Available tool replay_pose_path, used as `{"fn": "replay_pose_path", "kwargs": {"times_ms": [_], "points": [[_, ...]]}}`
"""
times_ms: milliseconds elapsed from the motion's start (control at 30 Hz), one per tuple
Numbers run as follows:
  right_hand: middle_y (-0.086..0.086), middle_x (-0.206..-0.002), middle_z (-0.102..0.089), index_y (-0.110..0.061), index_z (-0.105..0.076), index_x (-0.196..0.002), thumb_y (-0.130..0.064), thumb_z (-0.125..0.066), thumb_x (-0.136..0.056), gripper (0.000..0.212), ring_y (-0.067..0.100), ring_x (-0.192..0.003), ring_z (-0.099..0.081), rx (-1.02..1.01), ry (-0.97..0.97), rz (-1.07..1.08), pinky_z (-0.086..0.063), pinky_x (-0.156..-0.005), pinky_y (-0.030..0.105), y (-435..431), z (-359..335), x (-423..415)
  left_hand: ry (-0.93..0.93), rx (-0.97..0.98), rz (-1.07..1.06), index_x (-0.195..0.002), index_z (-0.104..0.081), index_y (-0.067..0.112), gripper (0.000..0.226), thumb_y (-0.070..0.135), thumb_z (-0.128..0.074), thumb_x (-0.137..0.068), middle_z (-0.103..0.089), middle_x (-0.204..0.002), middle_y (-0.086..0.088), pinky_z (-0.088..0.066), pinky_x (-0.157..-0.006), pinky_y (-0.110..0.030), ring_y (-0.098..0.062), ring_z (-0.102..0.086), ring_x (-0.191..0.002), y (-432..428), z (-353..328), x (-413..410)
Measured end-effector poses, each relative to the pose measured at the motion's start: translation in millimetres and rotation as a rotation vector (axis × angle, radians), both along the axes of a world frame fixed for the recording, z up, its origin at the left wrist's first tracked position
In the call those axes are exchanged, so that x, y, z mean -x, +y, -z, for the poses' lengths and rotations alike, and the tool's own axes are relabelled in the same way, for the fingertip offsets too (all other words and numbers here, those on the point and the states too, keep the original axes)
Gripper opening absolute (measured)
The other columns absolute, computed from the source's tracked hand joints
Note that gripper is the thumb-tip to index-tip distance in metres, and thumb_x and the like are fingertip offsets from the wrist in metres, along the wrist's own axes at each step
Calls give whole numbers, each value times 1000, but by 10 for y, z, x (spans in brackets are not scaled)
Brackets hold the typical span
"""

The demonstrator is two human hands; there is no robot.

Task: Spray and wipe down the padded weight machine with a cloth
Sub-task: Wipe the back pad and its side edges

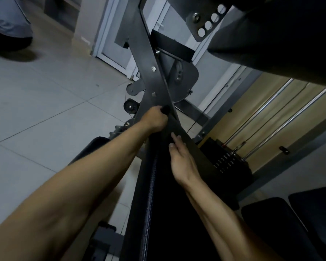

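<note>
Tile floor [45,102]; L hand [154,118] grips knob [166,109], R hand [183,161] flat on machine [151,59].

- The left hand [154,117] is gripping a knob [166,109] at the far end of the pad [167,223].
- The right hand [183,159] is lying on the pad, just beside.

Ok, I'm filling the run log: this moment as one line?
left hand grips small black object at steel frame | right hand flat on dark strip by black pad
</note>
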State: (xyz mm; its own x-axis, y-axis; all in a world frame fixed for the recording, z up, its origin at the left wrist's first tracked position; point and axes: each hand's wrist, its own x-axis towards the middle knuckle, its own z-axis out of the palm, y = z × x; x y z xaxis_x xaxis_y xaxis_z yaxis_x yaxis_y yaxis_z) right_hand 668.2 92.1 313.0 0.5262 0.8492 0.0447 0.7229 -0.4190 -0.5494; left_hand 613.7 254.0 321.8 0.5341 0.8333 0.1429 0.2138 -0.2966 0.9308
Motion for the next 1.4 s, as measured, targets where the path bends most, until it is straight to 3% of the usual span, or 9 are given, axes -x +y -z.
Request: {"fn": "replay_pose_path", "kwargs": {"times_ms": [133, 267, 333, 533, 733, 867, 1000, 1233, 1400], "points": [[-9, -172, -10, -38, -21, -163, -42, -25, -112, 51, 12, -159, -3, 10, -25, -7, 1, -129, 45, -3, 15, 7, 95, -215, 57, -138, -58, 6, 45, 5, -51, -93, -45, -152, -10, -36, -113, -39, -32, -42, -140, -98, 22, 75], [-12, -172, -10, -38, -21, -162, -44, -26, -112, 51, 8, -158, -1, 11, -15, -7, 2, -129, 44, -12, 33, -26, 353, -368, 176, -96, -61, 13, 15, 26, -55, -98, -61, -120, -12, -43, -106, -46, -26, -52, -105, 186, -214, -224], [-13, -172, -12, -41, -23, -161, -46, -28, -111, 50, 8, -158, -3, -3, 7, -9, 0, -129, 47, 6, 26, -45, 398, -361, 166, -103, -59, 12, 20, 30, -53, -101, -60, -120, -13, -42, -107, -45, -26, -52, -103, 298, -287, -400], [-10, -171, -15, -42, -28, -160, -44, -33, -111, 49, 10, -158, -9, -59, 30, -1, -6, -129, 49, 2, 15, -51, 71, 39, -5, -140, -49, -2, 40, 15, -44, -104, -50, -145, -23, -40, -104, -36, -36, -50, -132, 486, -140, -393], [0, -164, -37, -32, -37, -154, -42, -40, -108, 47, 25, -149, -36, -117, 33, 72, -26, -123, 45, 17, 57, -9, -96, 115, 15, -112, -64, 0, 24, 13, -47, -101, -65, -120, -21, -40, -78, -30, -31, -61, -105, -131, 61, 197], [1, -160, -42, -22, -45, -140, -34, -46, -108, 34, 27, -143, -44, -163, 50, 123, -33, -111, 33, 10, 56, -1, -166, 69, 51, -118, -62, 8, 20, 12, -50, -102, -63, -114, -8, -41, -81, -25, -25, -60, -110, -848, 253, 702], [1, -165, -36, -22, -47, -138, -33, -45, -108, 32, 27, -147, -39, -150, 50, 117, -30, -120, 39, 22, 62, 17, -165, 59, 79, -124, -63, 11, 32, 24, -53, -96, -65, -123, -13, -48, -99, -36, -28, -62, -115, -905, 305, 771], [-9, -166, -31, -28, -46, -139, -37, -44, -108, 33, 19, -150, -34, -141, 102, 109, -27, -121, 38, 23, 43, -48, 15, 149, 12, -121, -64, 3, 28, 17, -48, -102, -64, -121, -13, -47, -90, -36, -27, -59, -107, -35, -78, 49], [-8, -165, -33, -27, -49, -138, -35, -46, -107, 32, 19, -148, -37, -173, 123, 101, -32, -115, 35, 35, 53, -88, 27, 50, 75, -134, -58, 6, 46, 24, -51, -93, -61, -134, -16, -48, -97, -35, -31, -59, -120, -488, 128, 358]]}}
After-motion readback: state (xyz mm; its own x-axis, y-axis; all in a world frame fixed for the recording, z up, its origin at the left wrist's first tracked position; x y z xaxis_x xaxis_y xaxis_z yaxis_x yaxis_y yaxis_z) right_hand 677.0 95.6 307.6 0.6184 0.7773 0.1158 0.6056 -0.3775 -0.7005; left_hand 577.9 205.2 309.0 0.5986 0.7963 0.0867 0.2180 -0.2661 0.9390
